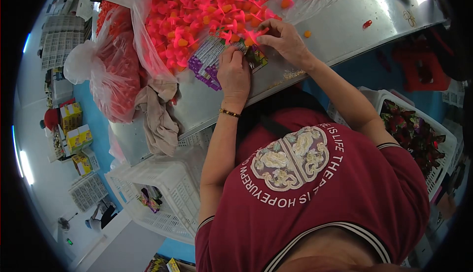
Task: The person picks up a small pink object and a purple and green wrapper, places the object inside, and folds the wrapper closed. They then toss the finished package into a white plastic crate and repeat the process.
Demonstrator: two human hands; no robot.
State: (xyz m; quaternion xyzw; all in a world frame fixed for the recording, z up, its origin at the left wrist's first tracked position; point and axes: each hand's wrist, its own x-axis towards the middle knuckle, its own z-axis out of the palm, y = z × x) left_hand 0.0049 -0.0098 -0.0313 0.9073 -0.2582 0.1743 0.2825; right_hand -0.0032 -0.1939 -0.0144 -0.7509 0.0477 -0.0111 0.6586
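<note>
My left hand (234, 74) lies with curled fingers on a stack of printed purple-edged packets (206, 61) on the metal table (197, 99), its fingertips close to pink plastic pieces. On the right, my right hand (287, 42) pinches a pink plastic piece (252, 36) between thumb and forefinger, over the packets' upper edge. A large heap of pink pieces with orange parts (197, 5) lies on plastic film just beyond both hands. The left hand's fingertips are partly hidden.
Left of the heap are a filled plastic bag (116, 70) and a beige cloth (158, 119). White crates (162, 188) stand below the table; another at right holds dark wrapped items (411, 136). A distant person (93, 222) is at lower left.
</note>
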